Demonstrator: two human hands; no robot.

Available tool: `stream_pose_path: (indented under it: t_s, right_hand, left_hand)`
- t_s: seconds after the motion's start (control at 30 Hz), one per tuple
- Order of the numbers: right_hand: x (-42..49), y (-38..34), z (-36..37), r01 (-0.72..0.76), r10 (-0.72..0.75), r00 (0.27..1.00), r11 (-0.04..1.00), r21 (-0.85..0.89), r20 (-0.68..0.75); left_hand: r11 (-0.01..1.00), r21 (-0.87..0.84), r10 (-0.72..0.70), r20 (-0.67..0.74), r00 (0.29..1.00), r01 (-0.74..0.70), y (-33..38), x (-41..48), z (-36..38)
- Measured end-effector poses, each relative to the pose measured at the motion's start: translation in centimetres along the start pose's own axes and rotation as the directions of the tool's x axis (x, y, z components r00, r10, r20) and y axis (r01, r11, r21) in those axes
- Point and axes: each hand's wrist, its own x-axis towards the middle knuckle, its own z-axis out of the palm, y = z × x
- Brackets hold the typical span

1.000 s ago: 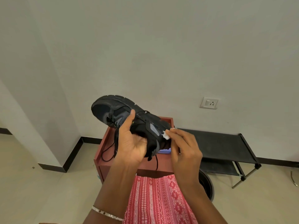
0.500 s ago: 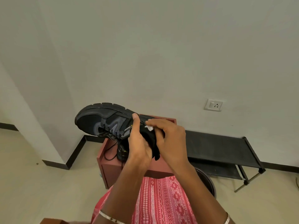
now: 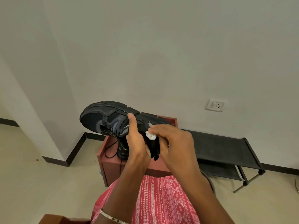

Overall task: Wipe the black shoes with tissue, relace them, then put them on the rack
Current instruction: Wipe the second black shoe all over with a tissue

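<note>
1. Head view: the black shoe (image 3: 103, 117) is held in the air above a red-brown table (image 3: 113, 167), sole up, toe to the left.
2. The left hand (image 3: 135, 143) grips the shoe at mid-length, thumb lying up its side.
3. The right hand (image 3: 176, 143) pinches a white tissue (image 3: 150, 136) and presses it against the shoe's heel end.
4. A loose lace (image 3: 111, 149) hangs toward the table.
5. The black rack (image 3: 223, 146) stands against the wall, right of the table, shelves bare.
</note>
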Motion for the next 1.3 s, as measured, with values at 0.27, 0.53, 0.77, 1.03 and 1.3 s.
stream_pose_path:
  t_s: [0.27,0.53,0.77,1.03,1.3]
  right_hand:
    - [1.4,-0.7,-0.1,0.029,-0.031,0.998,0.999,0.040,0.051]
    - [-1.9,0.4,-0.4,-0.036,0.036,0.997,0.999,-0.002,-0.065]
    - [-0.1,-1.2,0.1,-0.007,0.008,1.000,0.994,0.112,-0.012]
    - [-1.8,-0.2,0.1,-0.001,0.000,0.997,1.000,-0.015,-0.076]
    - [-0.1,-0.2,0.6,-0.057,0.060,0.997,0.997,0.046,-0.052]
  left_hand:
    - [0.996,0.076,0.040,-0.031,0.999,-0.037,-0.2,-0.6,0.4]
    - [0.993,0.115,0.042,-0.120,0.992,-0.028,-0.2,0.2,-0.3]
    - [0.990,0.141,0.034,-0.146,0.989,-0.013,0.1,-0.5,0.0]
    - [0.991,0.122,0.068,-0.181,0.981,-0.046,0.3,-0.6,-0.1]
    - [0.983,0.161,0.110,-0.113,0.987,-0.091,-0.3,-1.6,0.4]
